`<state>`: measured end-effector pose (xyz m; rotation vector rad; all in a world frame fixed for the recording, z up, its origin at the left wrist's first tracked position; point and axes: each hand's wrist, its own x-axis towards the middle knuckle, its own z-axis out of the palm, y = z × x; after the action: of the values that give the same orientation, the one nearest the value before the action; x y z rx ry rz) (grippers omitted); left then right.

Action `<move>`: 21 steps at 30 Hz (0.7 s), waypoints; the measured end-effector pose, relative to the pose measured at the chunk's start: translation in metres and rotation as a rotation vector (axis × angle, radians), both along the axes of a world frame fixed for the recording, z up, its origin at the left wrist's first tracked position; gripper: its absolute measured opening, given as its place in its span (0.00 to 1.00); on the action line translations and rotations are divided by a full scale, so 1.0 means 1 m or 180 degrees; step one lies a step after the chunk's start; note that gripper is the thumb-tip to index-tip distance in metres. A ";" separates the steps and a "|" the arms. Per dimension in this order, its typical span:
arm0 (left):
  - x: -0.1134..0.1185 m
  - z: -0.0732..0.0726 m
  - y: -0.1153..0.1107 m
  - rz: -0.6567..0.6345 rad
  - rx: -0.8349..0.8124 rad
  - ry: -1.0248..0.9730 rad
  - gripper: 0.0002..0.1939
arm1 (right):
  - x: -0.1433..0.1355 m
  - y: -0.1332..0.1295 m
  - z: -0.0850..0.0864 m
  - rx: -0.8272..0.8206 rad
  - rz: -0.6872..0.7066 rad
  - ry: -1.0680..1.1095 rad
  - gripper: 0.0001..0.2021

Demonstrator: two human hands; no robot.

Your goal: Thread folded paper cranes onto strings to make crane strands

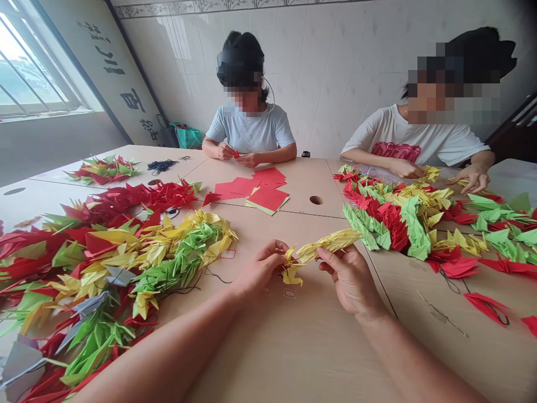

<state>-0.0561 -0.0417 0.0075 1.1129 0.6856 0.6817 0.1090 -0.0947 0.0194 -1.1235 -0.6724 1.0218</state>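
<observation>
Folded yellow paper cranes, stacked in a row [329,245], are held over the table between my two hands. My right hand [346,274] is closed around the row's underside, thumb on top. Next to the row's left end, my left hand [268,263] pinches yellow folded cranes [292,273] with thumb and fingers. Some of its fingertips are hidden behind the paper. To the left lie long strings of red, yellow and green cranes [180,252].
Red paper squares [268,198] lie mid-table beyond my hands. Crane strings [394,218] and a thin needle-like tool [442,314] are at right. Two people sit opposite, one folding red paper [236,154], the other touching yellow cranes. Dark thread [161,166] lies far left.
</observation>
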 end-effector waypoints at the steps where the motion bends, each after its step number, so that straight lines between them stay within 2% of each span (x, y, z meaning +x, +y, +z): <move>1: 0.000 0.000 0.000 0.0008 -0.0032 -0.0005 0.06 | 0.000 0.000 -0.001 0.0016 0.0033 -0.0061 0.16; 7: -0.001 0.003 -0.001 -0.0099 -0.0225 0.0036 0.07 | -0.004 -0.001 -0.003 0.0138 0.0180 -0.0380 0.15; 12: -0.001 0.008 -0.004 -0.0238 -0.0294 0.0145 0.07 | -0.005 -0.003 -0.002 0.0098 0.0395 -0.0374 0.15; 21: 0.000 0.013 -0.007 -0.0532 -0.0007 0.0149 0.14 | -0.004 -0.002 -0.003 0.0054 0.0350 -0.0395 0.16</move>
<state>-0.0557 -0.0492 0.0204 1.1728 0.6250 0.5136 0.1046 -0.0971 0.0169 -1.1521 -0.8485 1.0433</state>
